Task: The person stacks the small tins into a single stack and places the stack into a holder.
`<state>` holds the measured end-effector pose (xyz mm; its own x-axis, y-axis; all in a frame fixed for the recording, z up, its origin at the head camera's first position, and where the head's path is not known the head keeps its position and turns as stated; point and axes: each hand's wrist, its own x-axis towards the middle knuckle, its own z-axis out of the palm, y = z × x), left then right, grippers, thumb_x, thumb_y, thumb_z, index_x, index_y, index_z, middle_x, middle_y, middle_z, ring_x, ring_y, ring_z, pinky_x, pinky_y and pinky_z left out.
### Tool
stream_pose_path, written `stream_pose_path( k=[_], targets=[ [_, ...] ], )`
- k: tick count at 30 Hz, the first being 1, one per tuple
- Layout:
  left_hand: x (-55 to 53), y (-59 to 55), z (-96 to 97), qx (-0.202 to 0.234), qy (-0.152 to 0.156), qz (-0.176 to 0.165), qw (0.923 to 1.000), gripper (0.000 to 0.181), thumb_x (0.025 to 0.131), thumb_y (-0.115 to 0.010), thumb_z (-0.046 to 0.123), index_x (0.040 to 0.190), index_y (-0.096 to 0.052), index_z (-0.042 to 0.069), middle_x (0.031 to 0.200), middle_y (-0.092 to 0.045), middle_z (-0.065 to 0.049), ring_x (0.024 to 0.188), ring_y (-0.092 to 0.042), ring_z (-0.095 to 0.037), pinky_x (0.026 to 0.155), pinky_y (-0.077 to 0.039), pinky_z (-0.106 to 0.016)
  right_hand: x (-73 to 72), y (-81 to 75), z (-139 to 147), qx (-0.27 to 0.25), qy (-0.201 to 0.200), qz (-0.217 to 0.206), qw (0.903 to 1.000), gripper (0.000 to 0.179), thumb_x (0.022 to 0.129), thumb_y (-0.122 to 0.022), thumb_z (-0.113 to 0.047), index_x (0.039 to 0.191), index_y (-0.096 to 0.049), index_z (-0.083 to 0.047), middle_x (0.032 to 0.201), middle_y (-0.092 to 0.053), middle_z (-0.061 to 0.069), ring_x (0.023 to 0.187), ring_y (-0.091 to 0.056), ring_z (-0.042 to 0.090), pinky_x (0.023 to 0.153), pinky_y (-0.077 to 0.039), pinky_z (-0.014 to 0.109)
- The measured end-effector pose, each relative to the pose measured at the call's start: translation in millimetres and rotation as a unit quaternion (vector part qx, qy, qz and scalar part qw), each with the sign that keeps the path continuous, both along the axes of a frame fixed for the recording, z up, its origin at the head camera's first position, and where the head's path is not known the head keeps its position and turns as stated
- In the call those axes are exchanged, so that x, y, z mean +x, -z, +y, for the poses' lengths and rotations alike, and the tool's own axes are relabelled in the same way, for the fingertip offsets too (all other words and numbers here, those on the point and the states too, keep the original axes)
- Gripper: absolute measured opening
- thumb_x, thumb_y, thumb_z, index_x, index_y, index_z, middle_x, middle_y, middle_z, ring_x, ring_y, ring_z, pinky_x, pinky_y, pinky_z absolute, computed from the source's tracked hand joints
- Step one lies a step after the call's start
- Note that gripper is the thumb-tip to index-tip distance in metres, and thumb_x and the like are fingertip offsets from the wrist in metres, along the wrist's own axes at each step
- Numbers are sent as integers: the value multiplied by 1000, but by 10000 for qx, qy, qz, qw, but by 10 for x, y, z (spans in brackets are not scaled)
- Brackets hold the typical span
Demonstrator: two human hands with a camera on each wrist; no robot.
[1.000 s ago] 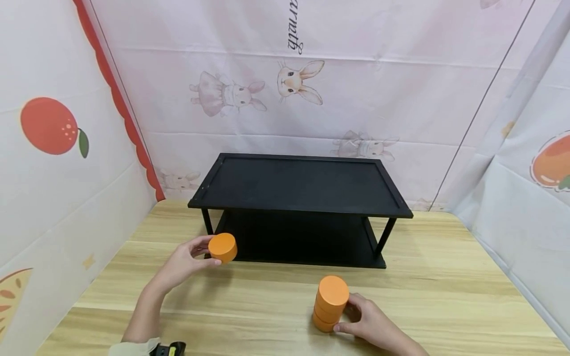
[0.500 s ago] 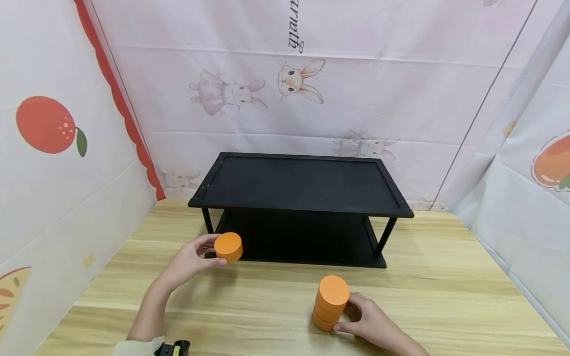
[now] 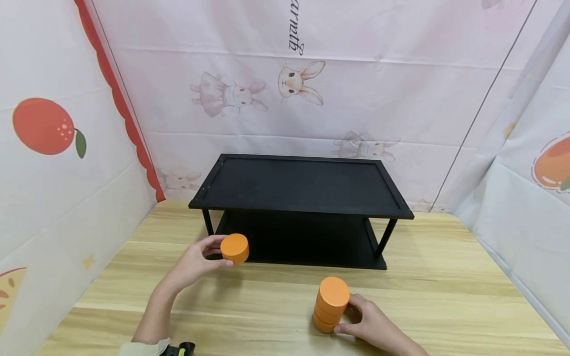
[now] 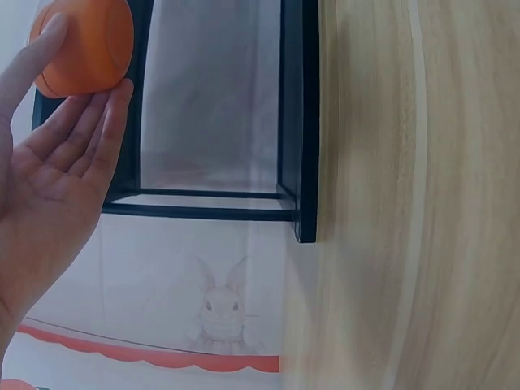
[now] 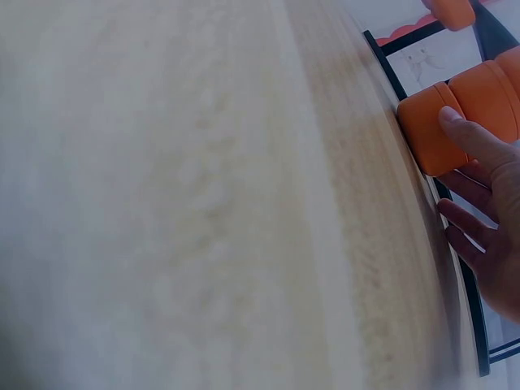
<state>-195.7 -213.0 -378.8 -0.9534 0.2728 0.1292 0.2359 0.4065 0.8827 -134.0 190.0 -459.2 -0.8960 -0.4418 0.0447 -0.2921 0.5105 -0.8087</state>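
Observation:
My left hand (image 3: 196,263) pinches a short orange cylinder block (image 3: 234,248) between thumb and fingers. That block is off the table, in front of the left end of a black two-tier shelf (image 3: 298,185). In the left wrist view the thumb lies on one side of the orange block (image 4: 89,49) and the fingertips on the other. Nearer to me, a stack of orange cylinder blocks (image 3: 330,304) stands upright. My right hand (image 3: 374,322) grips its lowest block from the right, and the right wrist view shows the thumb on this bottom block (image 5: 429,130).
The shelf stands at the back of the wooden table (image 3: 445,287), its lower board (image 3: 294,242) under the raised top. Behind it hangs a pale curtain (image 3: 401,89) printed with rabbits. More printed cloth closes off the left and right sides.
My left hand has moved a little to the right with its orange block, along the shelf's front. The right hand and the stack have stayed in place.

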Motion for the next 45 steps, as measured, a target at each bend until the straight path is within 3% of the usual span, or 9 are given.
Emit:
stream_pose_path(
  k=[7, 16, 23, 32, 45],
  targets=[
    [8, 21, 80, 77, 45, 127, 9999, 64, 73, -79, 26, 124, -52, 1, 117, -56, -12, 103, -54, -27, 90, -43, -45, 6, 15, 5, 116, 46, 64, 9999, 59, 75, -73, -42, 121, -56, -10, 116, -55, 0, 111, -49, 26, 92, -41, 36],
    [13, 46, 200, 89, 141, 304, 9994, 60, 72, -80, 22, 121, -54, -1, 112, -58, -11, 98, -56, -25, 88, -45, -42, 8, 18, -2, 42, -6, -16, 10000, 59, 75, -73, -40, 122, -55, -9, 116, -55, 1, 112, -48, 27, 92, -41, 38],
    [23, 29, 293, 139, 207, 157, 9996, 59, 71, -80, 25, 121, -55, 4, 114, -58, -8, 100, -55, -23, 89, -43, -44, 17, -2, 2, -39, -8, -32, 10000, 58, 75, -75, -38, 122, -55, -9, 117, -55, 3, 112, -49, 28, 92, -41, 41],
    [25, -5, 374, 82, 291, 209, 9993, 60, 71, -80, 26, 121, -56, 4, 114, -59, -7, 100, -56, -22, 89, -43, -45, 7, -24, 2, -36, -3, -53, 10000, 59, 75, -75, -37, 122, -55, -7, 115, -56, 3, 111, -49, 27, 92, -40, 45],
    [32, -24, 410, 152, 370, 230, 9989, 60, 72, -80, 25, 122, -55, 5, 114, -58, -7, 100, -56, -23, 90, -41, -48, 8, -4, 12, -96, -22, -24, 9999, 59, 75, -75, -36, 123, -54, -9, 114, -56, 1, 110, -50, 25, 92, -41, 41]
  ],
)
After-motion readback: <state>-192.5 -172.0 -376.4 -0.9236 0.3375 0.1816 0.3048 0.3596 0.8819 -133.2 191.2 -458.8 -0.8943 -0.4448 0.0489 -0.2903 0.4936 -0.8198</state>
